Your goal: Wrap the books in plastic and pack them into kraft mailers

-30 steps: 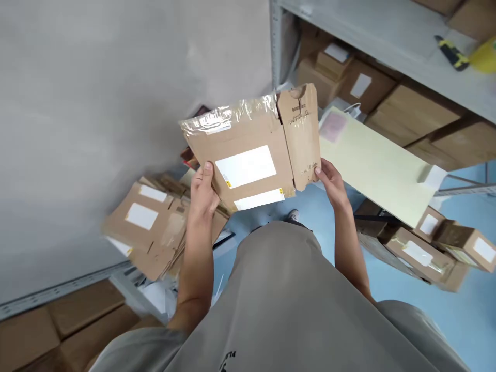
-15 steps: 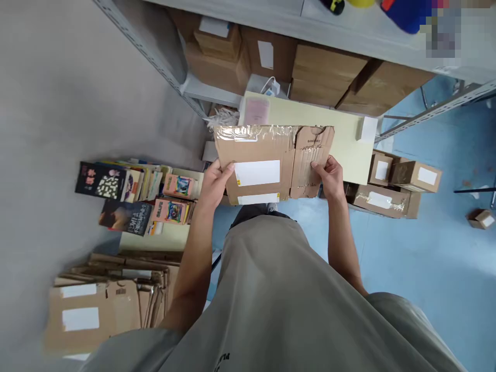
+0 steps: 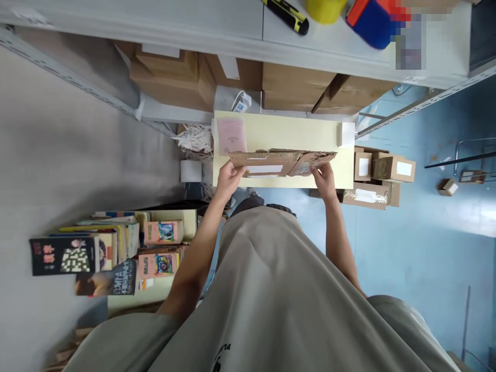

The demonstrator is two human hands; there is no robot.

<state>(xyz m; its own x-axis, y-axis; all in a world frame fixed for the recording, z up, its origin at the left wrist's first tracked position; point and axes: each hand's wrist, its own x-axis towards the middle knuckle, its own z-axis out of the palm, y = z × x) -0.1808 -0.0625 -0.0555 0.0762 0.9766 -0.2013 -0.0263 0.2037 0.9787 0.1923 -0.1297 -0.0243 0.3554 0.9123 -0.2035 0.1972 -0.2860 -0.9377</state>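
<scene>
A flattened cardboard box (image 3: 267, 163) with a white label is held between my two hands, tilted so that its far edge stands up toward me. My left hand (image 3: 230, 181) pinches its left end, thumb on the front face. On the right end, my right hand (image 3: 324, 181) grips the folded flap part with the thumb in front. The box is over the near part of a pale yellow table (image 3: 302, 129); whether it touches the top I cannot tell. A pink sheet (image 3: 231, 135) lies on the table, left of and beyond the box.
Grey shelving (image 3: 163, 31) stands ahead with cardboard boxes (image 3: 298, 82) below and a box cutter (image 3: 289, 15) on top. Stacked books (image 3: 116, 248) are at left, labelled cartons (image 3: 393, 173) at right. Shredded paper (image 3: 196, 139) sits beside the table.
The flattened box has been tilted from facing me to a steep angle and lowered toward the table, both hands keeping hold. My view has shifted, with the shelf now lower in it.
</scene>
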